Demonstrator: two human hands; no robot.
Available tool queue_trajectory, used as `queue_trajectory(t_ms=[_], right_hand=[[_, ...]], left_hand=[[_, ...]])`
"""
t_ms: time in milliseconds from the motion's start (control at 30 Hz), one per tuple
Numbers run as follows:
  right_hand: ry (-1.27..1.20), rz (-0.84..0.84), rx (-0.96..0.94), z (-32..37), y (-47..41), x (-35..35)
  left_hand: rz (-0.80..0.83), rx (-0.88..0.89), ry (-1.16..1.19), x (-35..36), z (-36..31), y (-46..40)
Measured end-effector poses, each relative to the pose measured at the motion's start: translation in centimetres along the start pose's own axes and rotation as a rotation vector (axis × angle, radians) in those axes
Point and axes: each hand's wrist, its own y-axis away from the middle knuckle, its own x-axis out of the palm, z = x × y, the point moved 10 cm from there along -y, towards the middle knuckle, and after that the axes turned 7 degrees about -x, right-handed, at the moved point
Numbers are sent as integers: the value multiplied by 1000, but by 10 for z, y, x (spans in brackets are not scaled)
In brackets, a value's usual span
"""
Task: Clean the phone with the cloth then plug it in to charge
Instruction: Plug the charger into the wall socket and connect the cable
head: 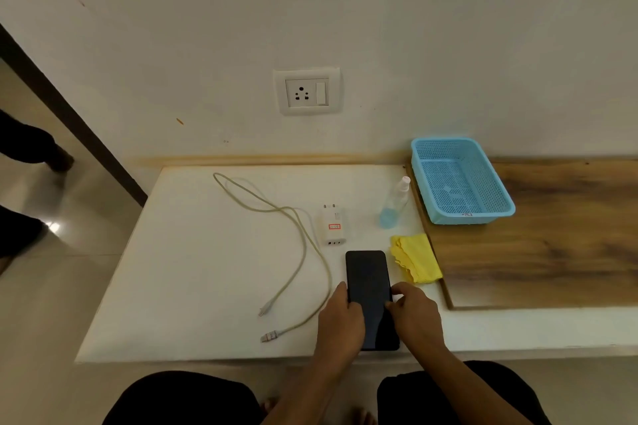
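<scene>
Evidently at the opening step, both hands, left hand (341, 317) and right hand (412, 312), close their fingers on the edges of the phone (369, 286) lying on the white surface (193, 269), so next comes reaching the yellow cloth (416, 257) just beside the phone.

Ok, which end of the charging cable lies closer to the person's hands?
The end with the bigger plug, near the front edge of the white table. The other end, with the slimmer plug, lies just behind it, farther from the left hand.
</scene>
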Motion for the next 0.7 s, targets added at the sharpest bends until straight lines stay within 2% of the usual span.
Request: queue_trajectory(t_ms=[700], right_hand=[[-34, -52, -100, 7, 3, -1]], left_hand=[[-96, -4, -108, 2, -8, 11]])
